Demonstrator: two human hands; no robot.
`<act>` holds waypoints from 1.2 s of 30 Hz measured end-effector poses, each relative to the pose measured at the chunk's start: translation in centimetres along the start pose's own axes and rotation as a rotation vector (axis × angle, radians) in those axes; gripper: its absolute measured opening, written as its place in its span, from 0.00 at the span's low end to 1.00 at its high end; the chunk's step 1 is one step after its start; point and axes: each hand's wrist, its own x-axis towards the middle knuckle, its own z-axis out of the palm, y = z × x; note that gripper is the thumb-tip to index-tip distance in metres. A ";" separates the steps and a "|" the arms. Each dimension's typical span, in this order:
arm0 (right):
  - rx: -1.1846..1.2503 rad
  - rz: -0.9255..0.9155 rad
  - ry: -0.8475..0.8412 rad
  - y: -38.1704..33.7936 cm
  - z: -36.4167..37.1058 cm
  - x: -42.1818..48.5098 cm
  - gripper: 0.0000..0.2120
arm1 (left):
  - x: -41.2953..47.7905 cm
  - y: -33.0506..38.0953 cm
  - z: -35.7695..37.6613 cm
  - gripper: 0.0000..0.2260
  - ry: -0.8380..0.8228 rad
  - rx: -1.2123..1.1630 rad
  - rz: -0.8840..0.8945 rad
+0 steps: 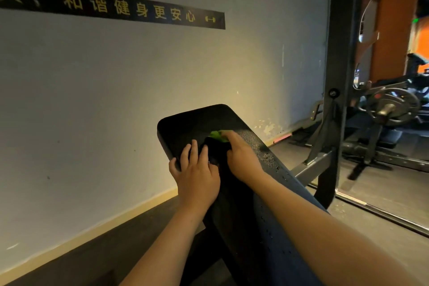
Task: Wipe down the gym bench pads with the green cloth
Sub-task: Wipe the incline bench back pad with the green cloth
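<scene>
Her right hand (241, 158) presses the crumpled green cloth (219, 136) onto the black padded gym bench pad (185, 127), left hand (197, 169) flat beside it.

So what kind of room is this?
Most likely a gym. There's a padded black bench, a machine with a weight plate on the right, and a wall banner with a little dumbbell picture.

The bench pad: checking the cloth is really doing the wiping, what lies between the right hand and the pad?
In the head view, the green cloth lies under the right hand, pressed on the bench pad.
</scene>
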 end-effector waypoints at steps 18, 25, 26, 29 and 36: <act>-0.120 -0.041 -0.069 0.7 0.3 -1.0 0.28 | 0.0 -0.3 0.6 0.26 0.062 0.050 0.042; -0.155 0.304 0.066 5.2 -3.6 -1.1 0.28 | -0.1 0.1 0.3 0.26 0.055 0.033 0.029; -0.144 0.354 0.080 5.7 -3.9 -1.1 0.28 | -0.1 0.0 0.4 0.26 0.061 0.019 0.025; -0.141 0.449 0.114 5.9 -4.0 -1.3 0.22 | 0.0 -0.1 0.6 0.25 0.083 -0.029 0.018; -0.183 0.312 0.075 1.9 -1.3 -1.6 0.29 | 0.1 -0.1 0.7 0.23 0.110 -0.099 0.008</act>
